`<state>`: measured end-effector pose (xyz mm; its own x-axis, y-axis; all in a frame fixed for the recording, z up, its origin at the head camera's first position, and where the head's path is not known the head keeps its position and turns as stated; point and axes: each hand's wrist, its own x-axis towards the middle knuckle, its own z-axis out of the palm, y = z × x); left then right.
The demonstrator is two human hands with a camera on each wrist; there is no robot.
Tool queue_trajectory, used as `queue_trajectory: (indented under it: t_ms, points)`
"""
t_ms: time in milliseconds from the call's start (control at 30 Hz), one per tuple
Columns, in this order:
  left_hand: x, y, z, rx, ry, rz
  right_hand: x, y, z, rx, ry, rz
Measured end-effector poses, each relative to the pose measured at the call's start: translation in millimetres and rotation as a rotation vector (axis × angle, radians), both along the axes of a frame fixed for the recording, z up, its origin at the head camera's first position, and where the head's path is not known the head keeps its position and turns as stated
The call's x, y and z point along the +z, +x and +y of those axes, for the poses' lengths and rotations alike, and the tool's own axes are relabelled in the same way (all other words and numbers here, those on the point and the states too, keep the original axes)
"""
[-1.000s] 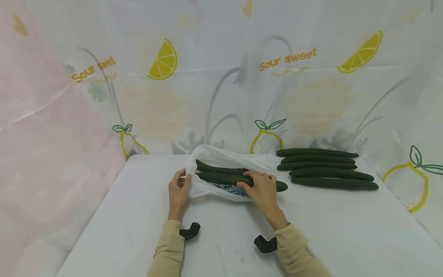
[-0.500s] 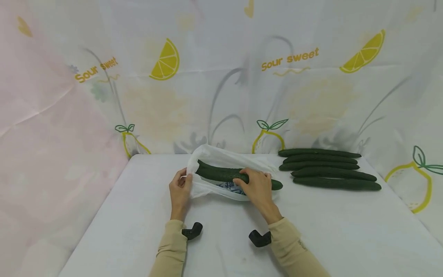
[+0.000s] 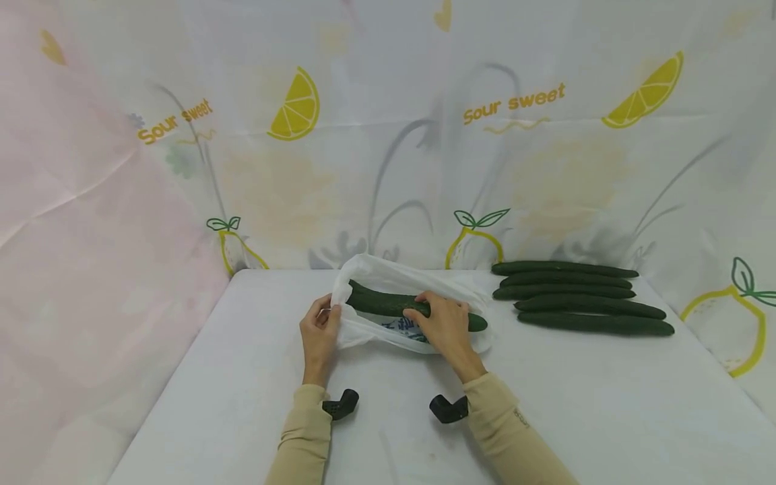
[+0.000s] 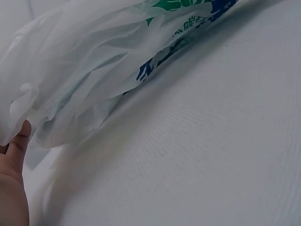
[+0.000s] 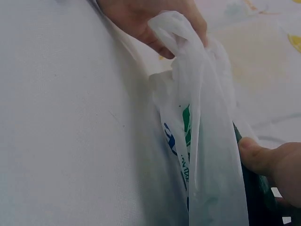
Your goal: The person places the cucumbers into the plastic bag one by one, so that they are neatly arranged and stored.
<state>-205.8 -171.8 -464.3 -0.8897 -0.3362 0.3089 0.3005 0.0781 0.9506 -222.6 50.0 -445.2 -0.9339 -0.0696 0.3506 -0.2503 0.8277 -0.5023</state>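
A white plastic bag [image 3: 360, 330] with blue and green print lies on its side, its mouth toward the left. My left hand [image 3: 319, 337] pinches the rim of that mouth between thumb and fingers. With my right hand [image 3: 447, 329] I grip a dark green cucumber [image 3: 384, 304] from above, its right end showing past my fingers. Most of it lies within the bag's opening, close against a second cucumber that is largely hidden behind it. In the right wrist view my right thumb [image 5: 256, 155] presses on the cucumber beside the bag's wall.
Several more cucumbers [image 3: 594, 325] lie in a row at the back right of the white table [image 3: 242, 377]. A printed cloth [image 3: 388, 135] hangs behind the table. Black wrist cameras [image 3: 342, 404] stick out from both sleeves.
My right hand has moved left with the cucumber, sliding it further into the bag and against the other cucumber. The left hand keeps its hold on the rim.
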Motion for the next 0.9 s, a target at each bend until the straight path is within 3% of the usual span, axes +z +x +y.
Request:
queue_trajectory:
  t_ms: [233, 533, 900]
  points:
    - [1.6, 0.3, 0.2, 0.003, 0.023, 0.037, -0.4, -4.1, -3.2, 0.028, -0.006, -0.037]
    - [0.6, 1.2, 0.2, 0.017, 0.034, 0.025, -11.2, -9.8, 0.8, 0.061, -0.025, -0.146]
    - [-1.7, -0.2, 1.0, 0.011, 0.014, 0.030, -21.2, -9.8, 5.5, 0.125, 0.038, -0.041]
